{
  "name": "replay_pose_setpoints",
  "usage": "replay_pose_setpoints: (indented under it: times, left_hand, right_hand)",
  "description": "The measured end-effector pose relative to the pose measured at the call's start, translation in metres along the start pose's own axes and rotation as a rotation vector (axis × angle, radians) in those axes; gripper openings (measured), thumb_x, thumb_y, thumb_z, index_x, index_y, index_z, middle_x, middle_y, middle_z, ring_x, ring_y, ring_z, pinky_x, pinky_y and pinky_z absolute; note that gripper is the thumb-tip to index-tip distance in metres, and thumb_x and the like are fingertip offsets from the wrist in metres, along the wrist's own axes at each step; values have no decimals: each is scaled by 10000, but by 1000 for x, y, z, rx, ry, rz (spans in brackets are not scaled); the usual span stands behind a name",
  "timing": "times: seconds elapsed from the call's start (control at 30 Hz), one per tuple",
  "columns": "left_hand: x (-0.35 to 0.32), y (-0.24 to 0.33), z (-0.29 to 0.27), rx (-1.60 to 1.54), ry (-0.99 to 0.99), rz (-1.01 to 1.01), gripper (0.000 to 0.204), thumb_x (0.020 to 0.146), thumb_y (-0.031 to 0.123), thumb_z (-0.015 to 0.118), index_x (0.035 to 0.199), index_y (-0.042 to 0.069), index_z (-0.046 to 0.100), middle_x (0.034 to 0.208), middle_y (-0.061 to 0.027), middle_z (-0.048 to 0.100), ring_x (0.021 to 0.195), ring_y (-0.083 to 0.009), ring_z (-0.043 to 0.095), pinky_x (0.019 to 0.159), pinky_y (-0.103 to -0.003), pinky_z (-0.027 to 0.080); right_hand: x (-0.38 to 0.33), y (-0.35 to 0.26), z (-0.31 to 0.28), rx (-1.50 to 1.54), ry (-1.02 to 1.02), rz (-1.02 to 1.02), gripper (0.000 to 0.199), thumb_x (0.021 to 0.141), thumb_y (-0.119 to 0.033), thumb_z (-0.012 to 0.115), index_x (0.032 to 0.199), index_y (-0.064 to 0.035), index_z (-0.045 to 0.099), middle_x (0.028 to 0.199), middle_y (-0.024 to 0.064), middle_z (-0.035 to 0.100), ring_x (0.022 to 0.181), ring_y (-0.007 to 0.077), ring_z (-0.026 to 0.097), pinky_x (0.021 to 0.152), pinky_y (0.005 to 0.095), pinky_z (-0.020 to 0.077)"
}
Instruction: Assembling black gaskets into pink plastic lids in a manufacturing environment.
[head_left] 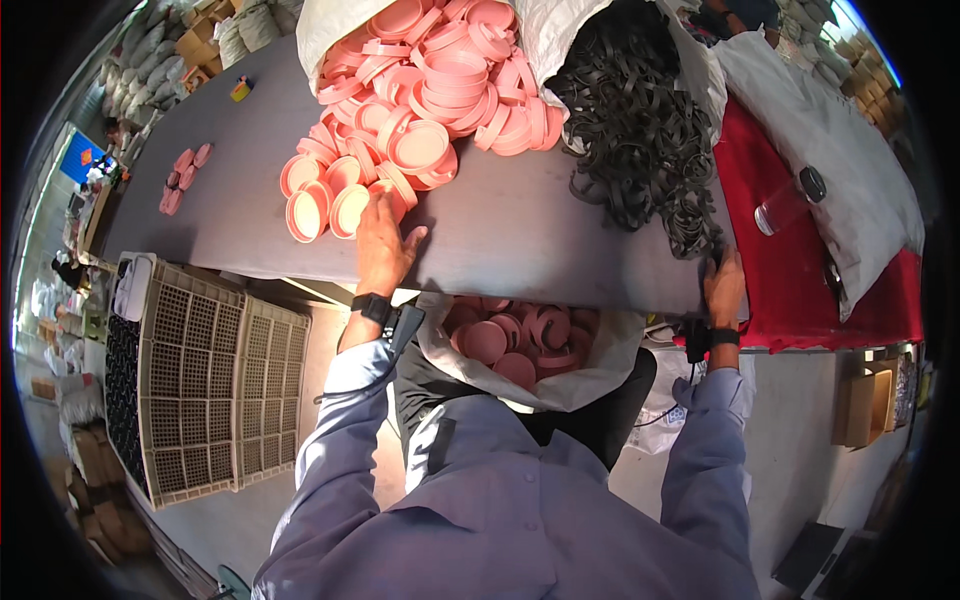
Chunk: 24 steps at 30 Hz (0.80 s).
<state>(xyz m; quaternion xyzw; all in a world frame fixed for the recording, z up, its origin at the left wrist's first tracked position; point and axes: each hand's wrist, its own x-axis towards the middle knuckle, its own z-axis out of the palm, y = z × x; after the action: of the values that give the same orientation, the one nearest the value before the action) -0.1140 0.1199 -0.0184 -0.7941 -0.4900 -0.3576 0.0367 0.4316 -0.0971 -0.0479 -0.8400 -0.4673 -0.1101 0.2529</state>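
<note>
Pink round plastic lids [420, 145] spill in a heap from a white sack onto the grey table. At the heap's near edge, my left hand [385, 245] reaches up with its fingertips on a pink lid and its thumb spread away. Black looped straps [640, 130] pour from a second white sack to the right. My right hand [723, 285] is at the near tip of that pile, its fingers bent around the end of a black strap. An opened white sack [600, 385] in my lap, below the table edge, holds more pink parts.
A few pink pieces [183, 180] and a small yellow object [240, 90] lie on the table's left part. Beige plastic crates [195, 380] stand at left. On red cloth [770, 270] at right rest a clear bottle [790, 202] and a full white sack [840, 160].
</note>
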Motion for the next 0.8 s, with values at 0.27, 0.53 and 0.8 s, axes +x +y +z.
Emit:
replay_pose_setpoints:
  times: [0.27,0.53,0.8]
  left_hand:
    - [13,-23,19,36,63,-8,228,880,84,735,1078,20,641,918,-155,677,857,-326,661,765,-453,502]
    - [-4,5,8,-1254,314,-795,158,969,92,653,1119,43,646,1022,-48,682,875,-142,645,751,-300,532]
    - [-42,60,20,-1652,117,-961,287,1055,290,636,1179,31,647,1102,-97,722,987,-211,725,862,-393,629]
  right_hand:
    - [-35,-43,-52,32,290,28,230,1018,-135,598,1195,11,611,1106,236,634,1020,455,643,818,524,524]
    - [-91,-129,-66,701,248,164,348,1067,-235,597,1240,68,611,1005,181,648,907,209,619,843,348,509]
    - [-120,-238,-62,868,-324,16,263,1043,-178,565,1232,-26,668,943,154,707,864,246,710,756,350,548]
